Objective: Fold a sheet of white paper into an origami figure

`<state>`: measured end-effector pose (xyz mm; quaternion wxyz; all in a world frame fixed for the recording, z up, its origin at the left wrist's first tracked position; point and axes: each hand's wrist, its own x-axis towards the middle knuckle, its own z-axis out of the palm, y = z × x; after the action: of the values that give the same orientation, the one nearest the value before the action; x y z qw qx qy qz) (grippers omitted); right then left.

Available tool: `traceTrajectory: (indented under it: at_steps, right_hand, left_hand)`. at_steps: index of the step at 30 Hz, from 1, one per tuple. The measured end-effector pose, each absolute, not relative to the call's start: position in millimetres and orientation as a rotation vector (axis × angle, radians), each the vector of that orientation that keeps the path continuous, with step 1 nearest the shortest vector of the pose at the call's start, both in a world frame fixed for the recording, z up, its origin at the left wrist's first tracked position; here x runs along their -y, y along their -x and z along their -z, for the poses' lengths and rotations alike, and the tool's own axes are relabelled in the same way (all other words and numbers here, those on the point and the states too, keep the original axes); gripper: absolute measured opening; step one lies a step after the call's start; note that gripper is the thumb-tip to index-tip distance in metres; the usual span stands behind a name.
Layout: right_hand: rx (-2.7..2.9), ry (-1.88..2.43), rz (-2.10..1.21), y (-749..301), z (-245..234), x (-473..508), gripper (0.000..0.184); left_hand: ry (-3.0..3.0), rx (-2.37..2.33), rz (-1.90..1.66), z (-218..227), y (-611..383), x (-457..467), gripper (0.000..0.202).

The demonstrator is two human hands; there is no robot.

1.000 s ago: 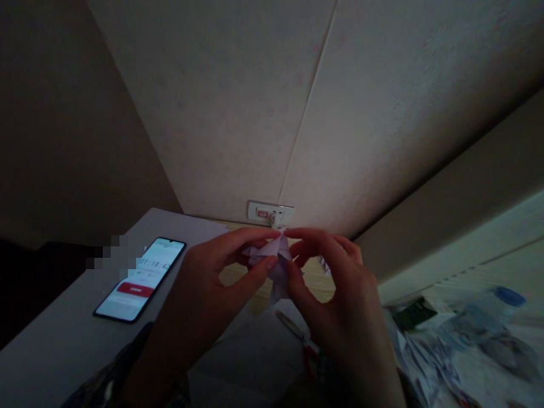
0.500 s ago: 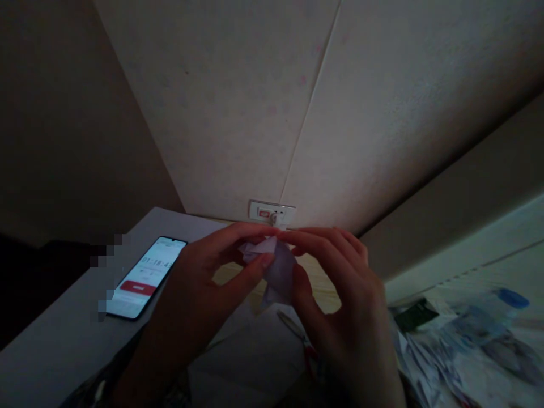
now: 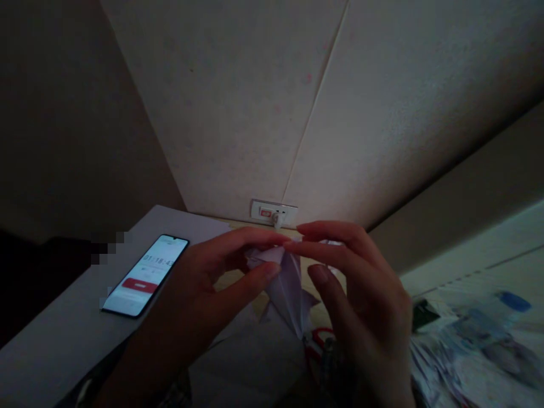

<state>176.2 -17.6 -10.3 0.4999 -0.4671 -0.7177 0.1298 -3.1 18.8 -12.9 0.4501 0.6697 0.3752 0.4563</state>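
Note:
A folded piece of white paper (image 3: 289, 286), creased into pointed flaps, is pinched between the thumb and fingers of my left hand (image 3: 216, 277). To its right is my right hand (image 3: 369, 289), with the thumb drawn away from the fingers. Its index fingertip touches the top of the folded paper near my left fingertips. Scissors with red handles (image 3: 313, 354) lie below the paper, their blades mostly hidden. Under my hands a white sheet (image 3: 250, 362) is spread out, dim and partly covered by my forearms.
A lit phone (image 3: 147, 277) showing a timer lies on the white surface (image 3: 55, 345) at left. A wall socket (image 3: 274, 213) with a plug is straight ahead. At lower right are a clear bottle with a blue cap (image 3: 515, 301) and crumpled papers (image 3: 442, 362).
My right thumb has come off the folded paper and my right hand has moved right. More of the paper's lower pointed flaps shows, as do the scissors' red handles.

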Motion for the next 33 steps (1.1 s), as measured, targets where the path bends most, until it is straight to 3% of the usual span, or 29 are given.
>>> traceTrajectory:
  at_steps: [4,11,33]
  right_hand:
    - [1.580,1.055,-0.712,-181.3,12.4,11.9,0.008]
    - [1.644,0.806,-1.180,-193.9,16.0,1.2,0.020]
    - [1.542,1.075,-0.777,-184.3,7.2,14.8,0.011]
  left_hand:
    - [-1.655,-0.883,-0.933,11.5,7.8,-20.5,0.021]
    - [-1.618,-0.805,-0.761,11.6,15.6,-22.5,0.018]
    - [-1.852,-0.924,-0.987,4.8,5.9,-13.0,0.019]
